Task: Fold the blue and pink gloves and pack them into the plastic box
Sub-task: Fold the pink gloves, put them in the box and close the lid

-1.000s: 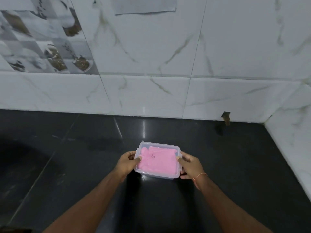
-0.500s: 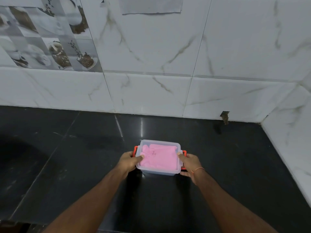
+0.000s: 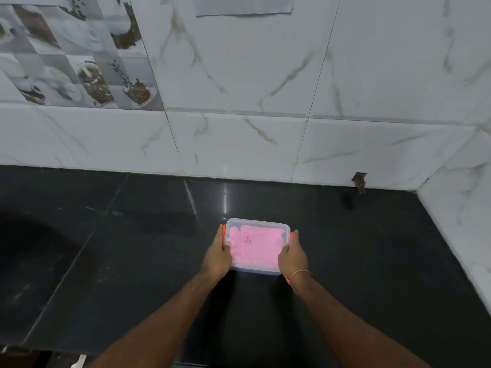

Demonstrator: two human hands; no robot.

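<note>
A clear plastic box [image 3: 257, 224] with its lid on stands on the black counter, a little right of centre. A folded pink glove [image 3: 255, 245] shows through the lid. No blue glove is visible. Orange clasps sit on the box's two short sides. My left hand [image 3: 216, 257] grips the left side over its clasp, thumb on the lid. My right hand [image 3: 292, 257] grips the right side the same way, with an orange thread round its wrist.
The black counter [image 3: 132, 261] runs to a white marble-tiled wall at the back and a side wall [image 3: 462, 235] on the right. A small hole [image 3: 359, 179] is in the back wall's base. The counter's front edge lies at the bottom left.
The orange clasps came into view at the box's sides, and both hands have shifted along them. The view has tilted up and the box now sits a little farther from me.
</note>
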